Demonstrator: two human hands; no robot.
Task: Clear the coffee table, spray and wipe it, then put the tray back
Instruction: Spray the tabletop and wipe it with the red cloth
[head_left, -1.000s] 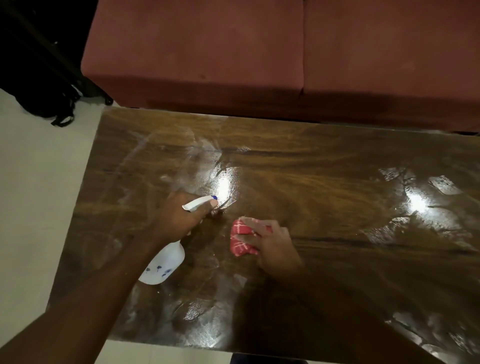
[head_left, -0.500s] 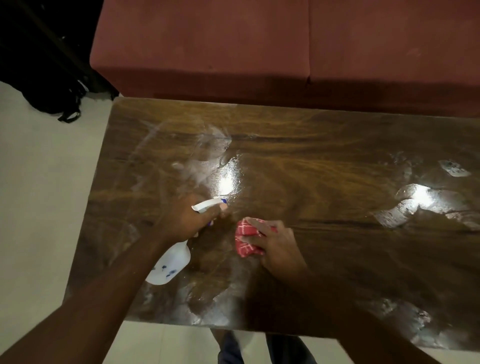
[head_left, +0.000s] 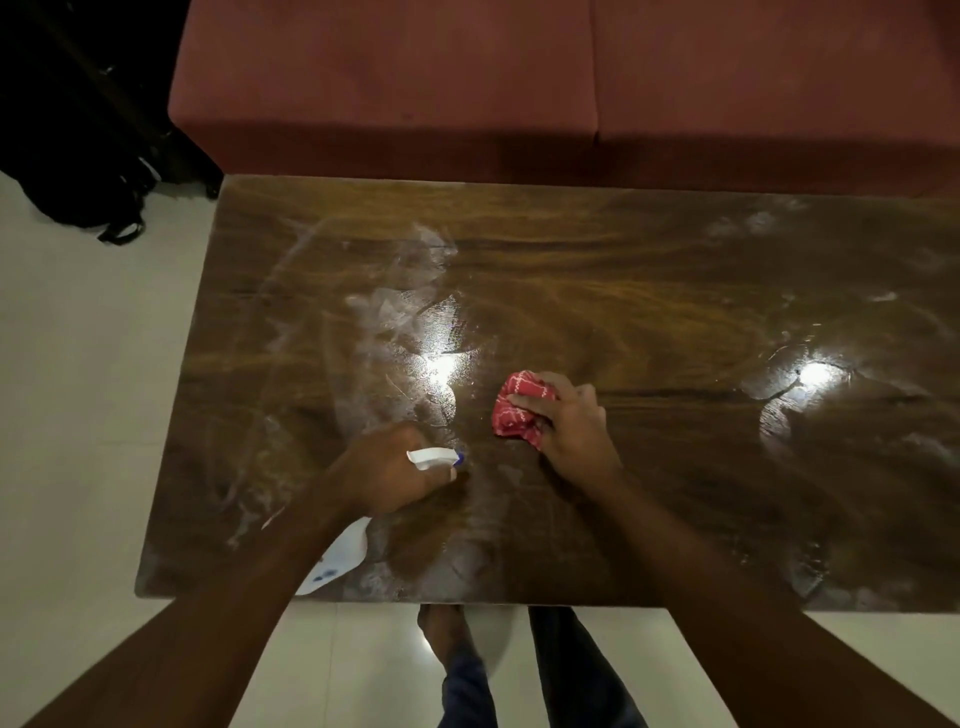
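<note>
While a person stands at the near edge of a dark wooden coffee table (head_left: 649, 270), both bare hands are over its glossy top.

The left hand (head_left: 387, 475) is over the near half of the table, left of centre. Its fingers are curled tightly around the neck of a white spray bottle (head_left: 343, 558). The bottle's nozzle (white, with a blue tip) points toward the table's right side. The bottle's rounded body sits under the wrist, close to the table's near edge. Whether it touches the wood cannot be told.

The right hand (head_left: 569, 423) is near the table's centre. It presses a crumpled red cloth (head_left: 522, 408) with a thin white pattern against the tabletop, fingers bent over the bundle.

Whitish wet streaks cover the table's left half, and two bright light reflections shine on the surface.

Beyond the table's far edge stands a reddish sofa (head_left: 467, 78). Off the table's far left corner a black bag (head_left: 78, 156) lies on the pale tiled floor (head_left: 78, 415). A bare foot (head_left: 447, 631) shows just below the table's near edge.
</note>
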